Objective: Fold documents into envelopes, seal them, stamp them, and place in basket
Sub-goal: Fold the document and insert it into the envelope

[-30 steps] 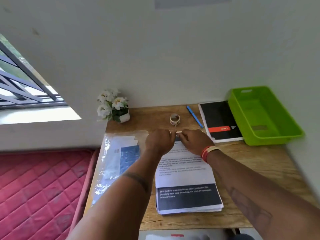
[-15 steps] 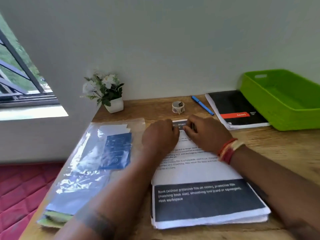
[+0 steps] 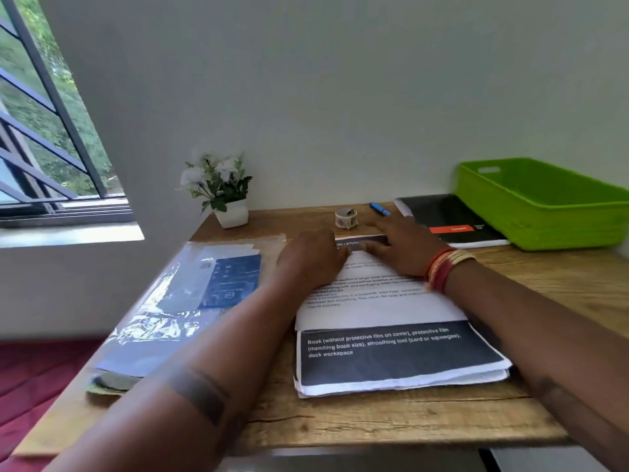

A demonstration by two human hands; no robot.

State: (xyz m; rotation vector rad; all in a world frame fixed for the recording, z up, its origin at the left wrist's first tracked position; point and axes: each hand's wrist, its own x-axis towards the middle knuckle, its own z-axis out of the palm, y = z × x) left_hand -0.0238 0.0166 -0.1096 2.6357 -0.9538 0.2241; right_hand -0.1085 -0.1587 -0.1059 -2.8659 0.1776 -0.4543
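Note:
A stack of printed documents [image 3: 391, 321] lies on the wooden desk [image 3: 391, 420] in front of me. My left hand [image 3: 311, 258] rests on the stack's far left part with its fingers curled under, and what they hold is hidden. My right hand [image 3: 405, 245] lies flat with spread fingers on the far edge of the top sheet. A small roll of stamps or stickers [image 3: 346, 218] stands just beyond the hands. The green basket [image 3: 544, 212] sits at the far right. A clear plastic sleeve with envelopes and blue papers [image 3: 190, 301] lies left of the stack.
A blue pen [image 3: 380, 208] and a black notebook [image 3: 449, 219] lie between the roll and the basket. A white pot with flowers [image 3: 224, 195] stands at the desk's far left corner. The wall is close behind; a red mattress [image 3: 30, 376] lies left of the desk.
The camera has come lower and closer to the desk. My right hand has opened flat and slid right along the paper's far edge; the left hand has stayed put.

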